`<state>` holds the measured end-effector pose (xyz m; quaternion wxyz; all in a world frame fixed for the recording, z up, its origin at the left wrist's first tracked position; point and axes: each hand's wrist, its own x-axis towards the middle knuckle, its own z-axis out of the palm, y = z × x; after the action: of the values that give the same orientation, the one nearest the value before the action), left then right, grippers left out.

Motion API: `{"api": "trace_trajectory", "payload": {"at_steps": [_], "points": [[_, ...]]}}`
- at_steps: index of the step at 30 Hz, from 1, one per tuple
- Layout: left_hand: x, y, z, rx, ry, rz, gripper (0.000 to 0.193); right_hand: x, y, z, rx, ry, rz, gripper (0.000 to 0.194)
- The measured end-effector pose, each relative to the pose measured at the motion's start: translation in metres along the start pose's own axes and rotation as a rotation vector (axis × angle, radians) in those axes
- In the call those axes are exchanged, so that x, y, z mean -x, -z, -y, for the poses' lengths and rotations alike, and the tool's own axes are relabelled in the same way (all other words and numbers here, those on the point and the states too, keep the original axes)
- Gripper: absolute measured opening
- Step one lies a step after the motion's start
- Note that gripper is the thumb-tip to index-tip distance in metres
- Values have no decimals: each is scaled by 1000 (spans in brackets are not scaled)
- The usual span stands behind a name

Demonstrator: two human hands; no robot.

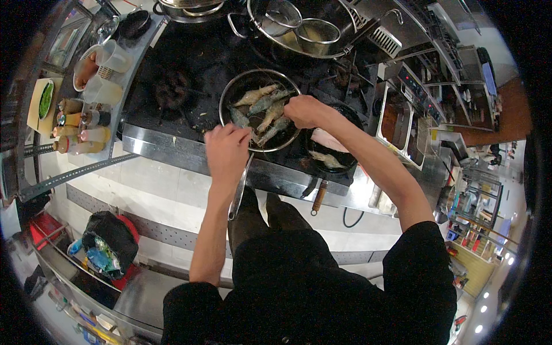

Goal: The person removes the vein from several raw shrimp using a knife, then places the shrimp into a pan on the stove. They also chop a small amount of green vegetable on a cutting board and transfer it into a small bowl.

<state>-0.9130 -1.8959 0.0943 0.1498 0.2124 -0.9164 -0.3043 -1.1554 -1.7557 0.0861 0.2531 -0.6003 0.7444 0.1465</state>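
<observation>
A round steel-rimmed frying pan (223, 100) sits on the black stove, its metal handle (241, 185) pointing towards me. Several raw, unpeeled shrimp (272, 115) lie inside it. At the pan's near left rim is my left hand (228, 144), fingers bent down by a shrimp; whether they grip it cannot be told. My right hand (305, 112) is curled over the right rim, its fingertips close to the shrimp and partly hidden. Under my right forearm, a second dark pan (321, 167) with a wooden handle (319, 196) holds a pale pinkish piece of food (330, 140) and a shrimp (326, 159).
A large pot (310, 51) with wire strainers (318, 31) stands at the back of the stove. Sauce bottles (92, 134) and plastic jugs (113, 57) fill the left shelf. A steel basin (394, 114) is at right; a bag-lined bin (108, 241) is behind me on the left.
</observation>
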Motion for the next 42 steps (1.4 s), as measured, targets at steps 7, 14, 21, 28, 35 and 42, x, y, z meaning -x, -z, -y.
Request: {"api": "trace_trajectory", "payload": {"at_steps": [7,14,21,28,35,42], "points": [[86,59,34,32,336,-62,13,-29,-16,9,30,20,-138,14],[139,82,61,-38,440,-89,14,-62,-1,9,-87,-77,-547,14],[145,88,62,-3,464,-126,14,-99,-12,28,-68,-90,-466,14],[153,86,56,5,486,-102,14,-110,0,29,-266,-60,-506,12],[157,84,61,-24,486,-120,14,-130,-4,29,-261,-80,-425,12],[155,83,59,13,459,-128,14,-146,-7,17,-167,-1,-373,19]]}}
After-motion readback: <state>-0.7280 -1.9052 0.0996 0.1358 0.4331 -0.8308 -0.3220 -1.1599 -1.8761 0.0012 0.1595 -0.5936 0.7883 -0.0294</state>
